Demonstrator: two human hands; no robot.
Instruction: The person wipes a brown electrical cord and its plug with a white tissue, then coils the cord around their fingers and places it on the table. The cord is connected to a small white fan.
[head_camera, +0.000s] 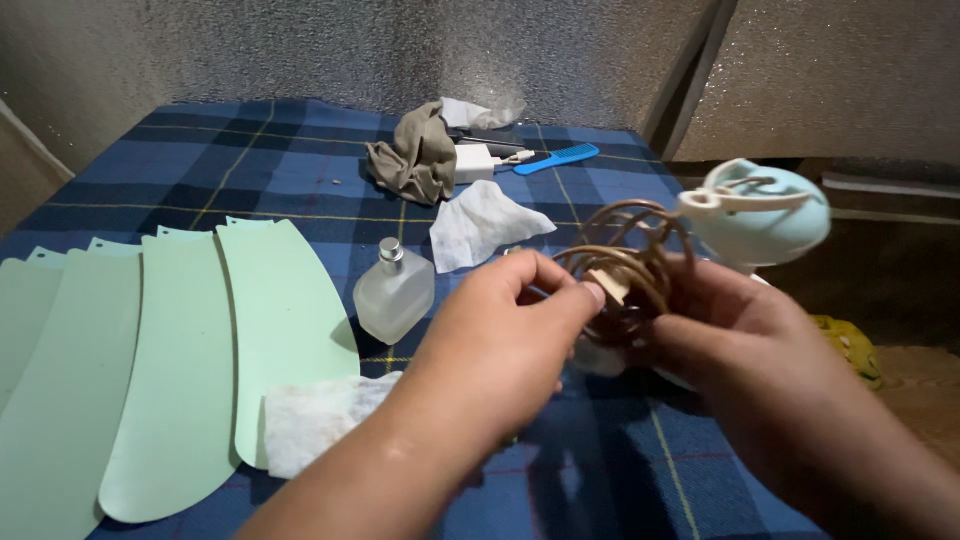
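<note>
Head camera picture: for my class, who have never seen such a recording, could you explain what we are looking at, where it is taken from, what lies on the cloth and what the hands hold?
There is one picture, taken by a camera worn on a person's head, looking down at their own two bare hands. No machine is involved. The left hand and the right hand together hold a brown wire cage, blurred by movement, joined to a pale blue rounded housing. They work over a blue checked cloth. On it lie pale green fan blades, a frosted glass bottle, white wipes, a grey-brown rag, a white plug adapter and a blue comb.
</note>
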